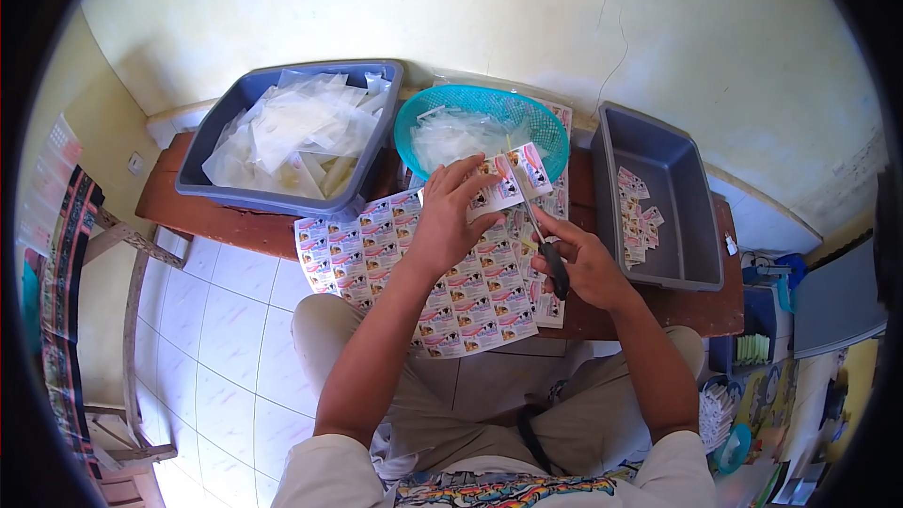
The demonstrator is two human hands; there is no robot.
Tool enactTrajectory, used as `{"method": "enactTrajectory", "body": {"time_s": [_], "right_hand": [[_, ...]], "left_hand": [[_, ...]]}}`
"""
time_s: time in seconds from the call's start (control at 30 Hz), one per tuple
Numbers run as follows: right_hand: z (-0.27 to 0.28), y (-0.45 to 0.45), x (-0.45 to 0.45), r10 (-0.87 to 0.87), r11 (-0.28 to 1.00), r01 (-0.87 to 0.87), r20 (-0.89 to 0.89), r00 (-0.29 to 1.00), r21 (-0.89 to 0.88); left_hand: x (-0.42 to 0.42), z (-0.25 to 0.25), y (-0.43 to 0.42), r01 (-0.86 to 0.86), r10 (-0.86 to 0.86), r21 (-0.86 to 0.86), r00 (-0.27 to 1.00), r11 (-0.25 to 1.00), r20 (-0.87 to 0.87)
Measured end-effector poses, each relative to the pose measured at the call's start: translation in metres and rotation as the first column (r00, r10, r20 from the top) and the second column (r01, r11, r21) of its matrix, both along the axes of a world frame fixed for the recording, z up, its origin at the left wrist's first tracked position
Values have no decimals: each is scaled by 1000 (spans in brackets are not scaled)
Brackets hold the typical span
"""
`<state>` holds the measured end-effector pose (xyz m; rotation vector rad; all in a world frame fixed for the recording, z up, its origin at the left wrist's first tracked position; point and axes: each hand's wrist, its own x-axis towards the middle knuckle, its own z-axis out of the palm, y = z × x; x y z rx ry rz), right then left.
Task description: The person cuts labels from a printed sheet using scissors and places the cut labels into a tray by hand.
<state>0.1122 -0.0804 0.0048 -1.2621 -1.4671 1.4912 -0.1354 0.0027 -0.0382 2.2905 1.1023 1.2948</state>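
My left hand (pixel 451 216) is closed on a strip of printed labels (pixel 508 179), held up over the bench. In my right hand (pixel 588 263) is a pair of scissors (pixel 557 273) with a dark handle, its blades reaching up to the strip. The blades appear to be at the strip between two labels; whether they are fully closed I cannot tell. Below both hands lie large uncut sheets of the same colourful labels (pixel 461 306), overhanging the bench's front edge. Small cut labels (pixel 635 216) lie in the grey bin (pixel 682 198) on the right.
A teal basket (pixel 555 146) holding clear plastic pouches (pixel 461 138) stands behind my hands. To the left is another grey bin (pixel 282 198) heaped with plastic bags (pixel 296 127). Everything rests on a reddish-brown bench (pixel 226 221) against the wall, above a tiled floor (pixel 226 339).
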Motion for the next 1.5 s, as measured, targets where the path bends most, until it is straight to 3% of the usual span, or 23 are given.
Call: {"method": "enactTrajectory", "body": {"time_s": [0.8,1.5], "right_hand": [[-24,-22,-15,-79,997,79,-12,997,-8],[-41,-38,-19,-98,988,95,-13,995,-122]], "left_hand": [[-2,-16,-23,46,-54,-160,997,986,-46],[-8,-40,-44,59,-71,-138,994,989,-82]]}}
